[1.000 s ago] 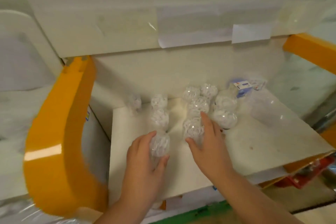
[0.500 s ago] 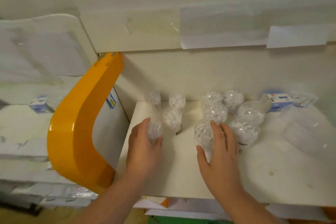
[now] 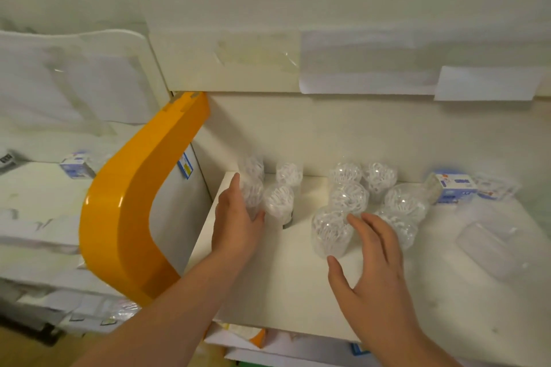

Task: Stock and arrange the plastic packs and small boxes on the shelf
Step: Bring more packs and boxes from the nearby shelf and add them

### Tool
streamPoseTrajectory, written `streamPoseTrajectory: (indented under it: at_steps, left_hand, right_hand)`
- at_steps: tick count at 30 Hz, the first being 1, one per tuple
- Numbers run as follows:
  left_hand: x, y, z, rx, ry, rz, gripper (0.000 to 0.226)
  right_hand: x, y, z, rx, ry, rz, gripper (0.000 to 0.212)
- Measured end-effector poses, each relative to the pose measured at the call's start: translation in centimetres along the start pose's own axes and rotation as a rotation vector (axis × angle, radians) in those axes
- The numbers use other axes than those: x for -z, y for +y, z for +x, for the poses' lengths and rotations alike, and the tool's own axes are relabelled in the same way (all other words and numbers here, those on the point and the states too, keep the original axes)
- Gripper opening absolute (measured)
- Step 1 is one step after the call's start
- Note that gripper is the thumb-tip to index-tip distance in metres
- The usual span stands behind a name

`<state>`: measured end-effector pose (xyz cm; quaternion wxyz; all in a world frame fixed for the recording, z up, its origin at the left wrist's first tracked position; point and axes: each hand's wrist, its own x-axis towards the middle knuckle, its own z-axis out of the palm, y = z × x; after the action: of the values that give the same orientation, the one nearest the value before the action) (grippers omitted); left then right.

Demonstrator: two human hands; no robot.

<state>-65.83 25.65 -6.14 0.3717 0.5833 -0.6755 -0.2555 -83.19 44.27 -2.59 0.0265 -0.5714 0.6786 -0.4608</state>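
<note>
Fingers of the left hand (image 3: 235,226) are wrapping a clear pack (image 3: 252,192) at the shelf (image 3: 298,292) back-left; right hand (image 3: 372,271) is spreading open beside the front pack (image 3: 329,232). Advice: be nudging packs upright, rows touching, small box (image 3: 453,188) kept rightward.

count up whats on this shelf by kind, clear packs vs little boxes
Clear round plastic packs: 10
Small blue-and-white boxes: 1
Flat clear wrapped packs at the right: at least 2, blurred
Total: at least 13 on the shelf
</note>
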Motion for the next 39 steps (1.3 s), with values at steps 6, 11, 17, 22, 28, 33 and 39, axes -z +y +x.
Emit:
streamPoseTrajectory:
  at_steps: [6, 11, 17, 22, 28, 33, 39]
  left_hand:
    - [2.9, 0.7, -3.7, -0.064, 0.060, 0.102, 0.088]
    - [6.9, 2.2, -9.3, -0.186, 0.086, 0.255, 0.074]
    - [12.5, 2.6, -16.0, -0.217, 0.125, 0.260, 0.062]
    - [18.8, 0.6, -19.2, -0.129, 0.236, 0.301, 0.059]
    - [25.4, -3.7, -19.2, 0.041, 0.382, 0.438, 0.062]
    - [29.6, -7.6, -18.1, 0.113, 0.424, 0.501, 0.063]
    - [35.3, -13.1, -15.9, 0.113, 0.400, 0.552, 0.068]
  right_hand:
    - [1.3, -1.4, 1.0, 0.097, -0.022, 0.094, 0.061]
    - [-0.3, -3.0, 1.7, 0.149, -0.118, 0.209, 0.054]
    - [-4.8, -6.2, 0.8, 0.249, -0.228, 0.382, 0.047]
    - [-8.2, -11.1, -0.8, 0.333, -0.340, 0.499, 0.041]
    - [-11.6, -17.1, -2.2, 0.440, -0.490, 0.575, 0.041]
    - [-14.7, -21.1, -2.8, 0.501, -0.617, 0.485, 0.040]
    - [-20.2, -26.7, -3.3, 0.508, -0.652, 0.408, 0.041]
